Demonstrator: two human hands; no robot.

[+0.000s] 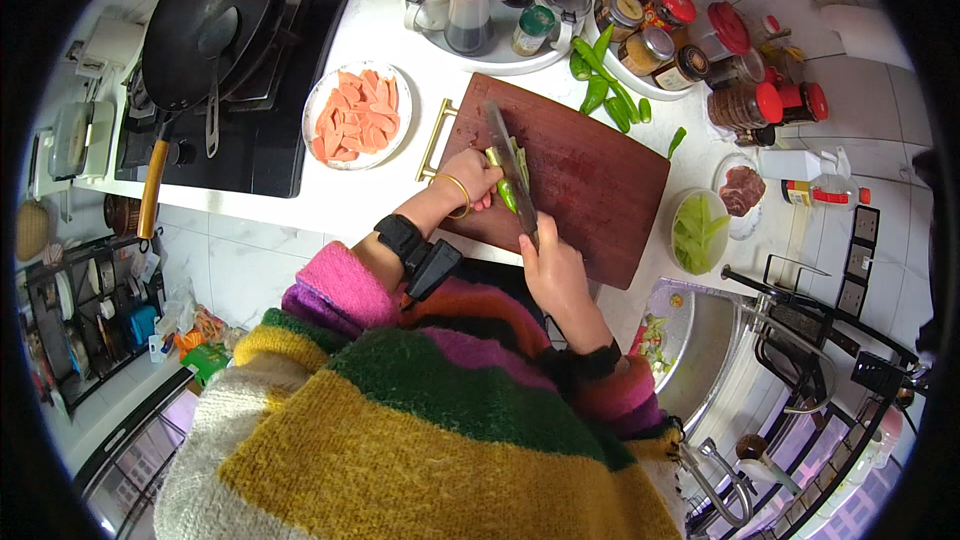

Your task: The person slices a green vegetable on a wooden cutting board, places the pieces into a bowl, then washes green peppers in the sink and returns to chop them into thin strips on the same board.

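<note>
A dark wooden cutting board (592, 195) lies on the white counter. Over its left part my right hand (559, 270) grips the handle of a kitchen knife (504, 142), its blade pointing away from me. My left hand (469, 176) holds a green pepper (508, 193) beside the blade, and pale green pieces (523, 165) show on the blade's other side. More whole green peppers (594, 94) lie behind the board. Sliced pink sausage (356, 120) fills a plate (309, 127) to the left. A bowl (721, 249) of green slices (696, 232) stands right of the board.
A black wok (187, 7) with a spatula (213, 67) sits on the stove (277, 157) at left. Trays of jars (646, 50) and a glass cruet (470, 11) line the back. Raw meat (742, 190) on a plate and the sink (701, 345) are at right.
</note>
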